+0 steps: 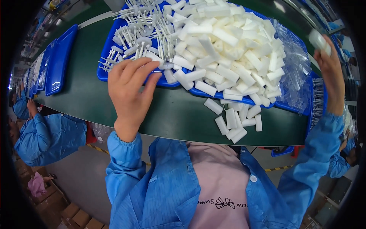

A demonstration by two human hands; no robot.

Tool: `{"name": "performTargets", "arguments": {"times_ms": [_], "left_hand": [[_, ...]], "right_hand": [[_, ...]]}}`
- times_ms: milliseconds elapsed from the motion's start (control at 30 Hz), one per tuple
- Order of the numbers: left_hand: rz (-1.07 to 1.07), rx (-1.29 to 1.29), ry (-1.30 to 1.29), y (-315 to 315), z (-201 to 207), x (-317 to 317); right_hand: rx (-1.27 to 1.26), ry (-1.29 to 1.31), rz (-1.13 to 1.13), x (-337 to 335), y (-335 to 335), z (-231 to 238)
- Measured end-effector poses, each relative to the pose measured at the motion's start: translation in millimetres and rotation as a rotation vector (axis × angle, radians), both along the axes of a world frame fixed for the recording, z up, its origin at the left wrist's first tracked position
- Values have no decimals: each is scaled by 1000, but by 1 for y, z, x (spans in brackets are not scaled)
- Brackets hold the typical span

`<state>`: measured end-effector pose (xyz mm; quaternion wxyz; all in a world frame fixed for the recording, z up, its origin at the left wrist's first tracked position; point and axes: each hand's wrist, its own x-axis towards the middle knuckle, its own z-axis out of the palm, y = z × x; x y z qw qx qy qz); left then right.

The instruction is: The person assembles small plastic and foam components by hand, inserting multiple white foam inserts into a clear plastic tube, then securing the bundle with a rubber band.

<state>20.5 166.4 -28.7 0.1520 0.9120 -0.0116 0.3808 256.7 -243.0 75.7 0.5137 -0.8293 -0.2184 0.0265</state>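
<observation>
Right hand: raised at right, gripping a white piece | Left hand: over left blue tray's near edge, fingers curled, can't tell if grasping | White blocks: heaped on bench; likely light, squashy, best pinched gently by long sides

The left hand arches forward, its thumb and index finger nearly meeting; the wrist sits behind that near-pinch. Well to its right, the right hand curls its fingers in a grip, its forearm slanting back below.
</observation>
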Motion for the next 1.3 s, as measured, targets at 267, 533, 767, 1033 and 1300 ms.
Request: {"name": "performTargets", "arguments": {"times_ms": [267,533,767,1033,1300], "left_hand": [[-20,144,278,18,-1,8],[-80,115,288,29,9,14],[-137,-337,372,-10,4,-8],[-209,-2,452,-19,-11,0],[-300,-32,225,-22,-19,-16]], "right_hand": [[-583,-187,4,177,113,-17],[-947,-321,69,273,169,-91],[-894,-398,41,279,174,-106],[-896,-459,148,179,157,-5],[-518,-630,291,13,92,15]]}}
